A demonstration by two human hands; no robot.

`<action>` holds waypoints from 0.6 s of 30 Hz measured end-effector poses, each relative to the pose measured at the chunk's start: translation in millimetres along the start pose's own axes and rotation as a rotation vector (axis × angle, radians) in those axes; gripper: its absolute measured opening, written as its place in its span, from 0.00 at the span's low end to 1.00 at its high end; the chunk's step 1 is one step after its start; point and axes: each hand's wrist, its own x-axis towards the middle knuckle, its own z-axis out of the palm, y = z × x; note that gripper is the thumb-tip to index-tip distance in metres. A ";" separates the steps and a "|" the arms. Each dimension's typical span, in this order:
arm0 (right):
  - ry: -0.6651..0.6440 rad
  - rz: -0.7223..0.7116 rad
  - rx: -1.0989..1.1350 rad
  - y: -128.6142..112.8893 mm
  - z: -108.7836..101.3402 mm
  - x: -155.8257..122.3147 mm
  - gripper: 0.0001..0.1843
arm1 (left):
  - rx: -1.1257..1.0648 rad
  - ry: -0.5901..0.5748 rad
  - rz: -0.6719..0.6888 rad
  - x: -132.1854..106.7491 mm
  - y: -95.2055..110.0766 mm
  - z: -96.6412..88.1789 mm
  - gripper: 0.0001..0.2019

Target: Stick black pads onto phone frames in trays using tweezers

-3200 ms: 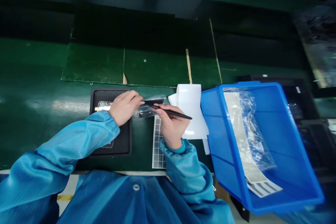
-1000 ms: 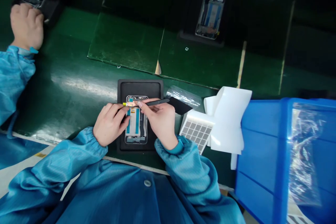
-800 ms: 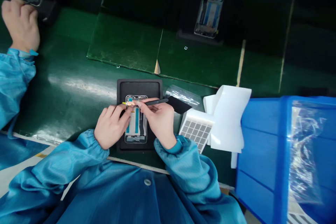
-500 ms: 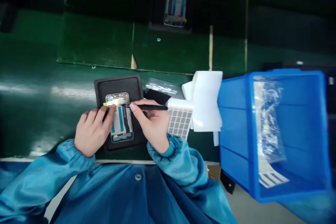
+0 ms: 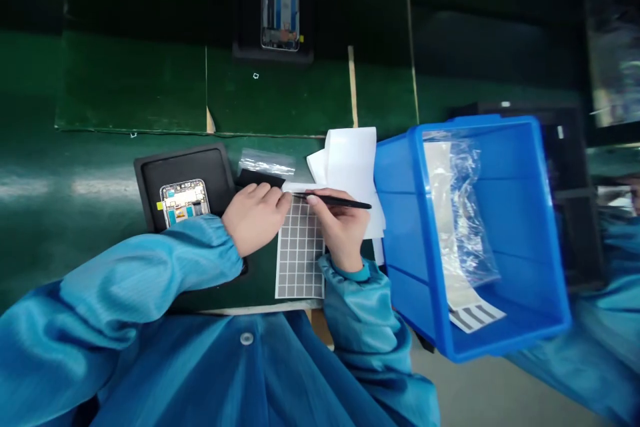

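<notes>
My right hand [image 5: 341, 230] is shut on black tweezers [image 5: 333, 200], whose tip reaches the top edge of a sheet of grey grid pads [image 5: 300, 253]. My left hand [image 5: 255, 219] lies curled at that same edge, its fingertips beside the tweezer tip. Whatever they touch is too small to tell. A phone frame with exposed innards [image 5: 183, 203] and a small yellow tab lies on a black rubber mat [image 5: 185, 167], just left of my left hand and uncovered.
A blue plastic bin [image 5: 400, 233] holding a clear bag and printed strips stands to the right, next to white backing sheets [image 5: 350, 167]. A clear bag [image 5: 267, 162] lies behind my hands. Another phone frame [image 5: 280, 10] sits on a dark mat across the green bench. A blue sleeve [image 5: 600, 327] shows at far right.
Both hands have left the phone frame and moved right onto the grid sheet, with the tweezers still held. The view has swung, and the bin now shows more fully.
</notes>
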 end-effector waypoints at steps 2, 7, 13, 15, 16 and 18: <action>-0.019 -0.025 -0.017 5.3 1.3 1.7 0.10 | 0.002 -0.043 -0.020 13.2 1.5 10.8 0.14; -0.023 -0.042 -0.061 12.2 0.0 0.3 0.09 | 0.018 -0.043 -0.016 16.7 -5.5 19.0 0.13; -0.046 -0.034 -0.031 16.4 0.6 -1.6 0.09 | 0.033 0.009 0.006 13.6 -8.6 24.5 0.13; -0.048 -0.037 -0.046 17.2 0.5 -1.5 0.09 | 0.040 0.020 0.013 13.5 -8.7 26.1 0.13; -0.048 -0.038 -0.055 17.3 0.2 -1.4 0.08 | 0.041 0.023 0.016 13.4 -8.8 26.8 0.13; -0.045 -0.046 -0.066 17.0 -0.4 -1.1 0.08 | 0.036 0.019 0.013 13.1 -8.8 27.7 0.14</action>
